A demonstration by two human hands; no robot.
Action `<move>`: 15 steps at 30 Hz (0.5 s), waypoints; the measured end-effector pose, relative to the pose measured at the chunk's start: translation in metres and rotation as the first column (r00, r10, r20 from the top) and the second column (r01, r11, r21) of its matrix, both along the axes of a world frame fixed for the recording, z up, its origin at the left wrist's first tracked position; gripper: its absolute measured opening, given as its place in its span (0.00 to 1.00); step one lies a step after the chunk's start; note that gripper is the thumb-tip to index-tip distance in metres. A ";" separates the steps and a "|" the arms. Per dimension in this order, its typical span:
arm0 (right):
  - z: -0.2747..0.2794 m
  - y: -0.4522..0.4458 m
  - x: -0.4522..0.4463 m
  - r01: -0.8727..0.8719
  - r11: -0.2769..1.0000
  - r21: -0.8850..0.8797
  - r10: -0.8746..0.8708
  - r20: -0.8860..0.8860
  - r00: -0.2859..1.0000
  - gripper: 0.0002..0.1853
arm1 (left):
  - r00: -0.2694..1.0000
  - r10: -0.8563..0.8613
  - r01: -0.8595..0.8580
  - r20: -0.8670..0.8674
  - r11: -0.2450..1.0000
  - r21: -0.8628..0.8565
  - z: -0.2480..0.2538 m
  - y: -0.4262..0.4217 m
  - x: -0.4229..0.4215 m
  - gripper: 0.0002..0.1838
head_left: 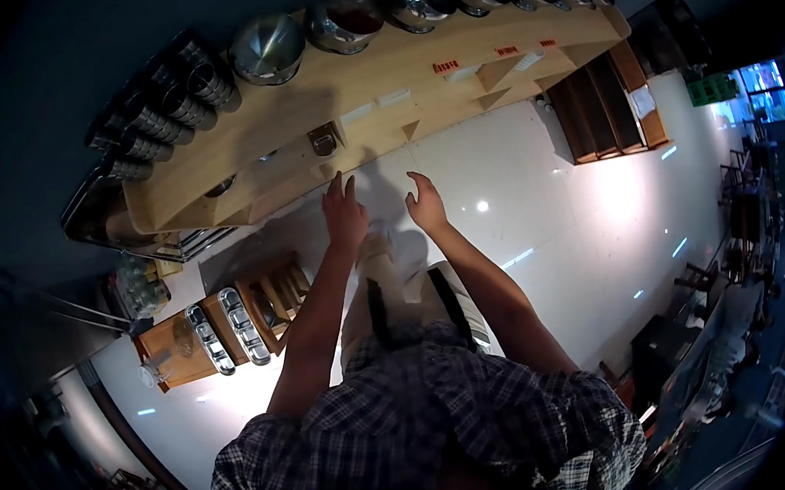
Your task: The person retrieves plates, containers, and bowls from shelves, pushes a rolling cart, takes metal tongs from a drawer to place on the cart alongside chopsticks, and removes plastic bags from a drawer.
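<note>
- Leftward, two divided steel trays (245, 325) lie on a low wooden cabinet (167, 342).
- Just right of them, the left hand (344, 214) is empty, fingers loosely extended; the pale wooden shelf unit (377, 71) lies beyond, its long axis running left to right, nearer this hand.
- The right hand (426, 206) is empty too, fingers slightly curled.

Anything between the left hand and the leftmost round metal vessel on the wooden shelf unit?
No loose object visible between the left hand and that round metal vessel; only the shelf unit, whose near edge crosses the line.
</note>
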State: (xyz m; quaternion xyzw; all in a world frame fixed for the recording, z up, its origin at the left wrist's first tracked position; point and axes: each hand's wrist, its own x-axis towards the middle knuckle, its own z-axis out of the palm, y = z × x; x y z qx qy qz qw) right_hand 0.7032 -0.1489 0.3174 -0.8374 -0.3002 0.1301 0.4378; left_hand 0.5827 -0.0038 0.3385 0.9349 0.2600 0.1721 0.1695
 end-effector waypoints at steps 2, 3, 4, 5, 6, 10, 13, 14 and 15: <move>-0.001 -0.004 0.012 -0.001 1.000 -0.032 -0.001 -0.060 0.998 0.23 | 0.999 0.033 -0.033 0.002 0.999 -0.004 0.000 -0.002 0.009 0.29; -0.008 -0.008 0.018 -0.023 0.999 -0.033 0.021 -0.056 0.998 0.23 | 0.999 0.044 -0.045 -0.016 0.999 -0.020 -0.003 -0.005 0.011 0.29; -0.016 -0.010 0.024 -0.048 0.999 -0.010 0.048 -0.050 0.998 0.22 | 0.998 0.054 -0.056 -0.033 0.998 -0.032 -0.007 -0.006 0.014 0.28; -0.026 -0.012 0.032 -0.071 0.997 0.014 0.071 -0.051 0.996 0.20 | 0.997 0.072 -0.073 -0.032 0.997 -0.030 -0.012 -0.009 0.021 0.28; -0.027 -0.014 0.039 -0.084 0.996 0.012 0.084 -0.053 0.995 0.20 | 0.996 0.089 -0.089 -0.001 0.995 -0.047 -0.015 -0.011 0.025 0.28; -0.041 -0.022 0.065 -0.119 0.993 -0.005 0.119 -0.073 0.990 0.17 | 0.988 0.144 -0.141 0.052 0.988 -0.069 -0.033 -0.022 0.047 0.27; -0.080 -0.011 0.097 -0.136 0.987 0.085 0.135 0.013 0.991 0.17 | 0.980 0.137 -0.124 0.148 0.988 -0.090 -0.058 -0.026 0.072 0.25; -0.093 -0.003 0.105 -0.153 0.978 0.139 0.138 0.112 0.984 0.17 | 0.978 0.148 -0.137 0.146 0.987 -0.086 -0.068 -0.026 0.080 0.25; -0.103 0.008 0.113 -0.164 0.976 0.145 0.149 0.110 0.983 0.17 | 0.974 0.156 -0.144 0.162 0.986 -0.080 -0.077 -0.025 0.088 0.26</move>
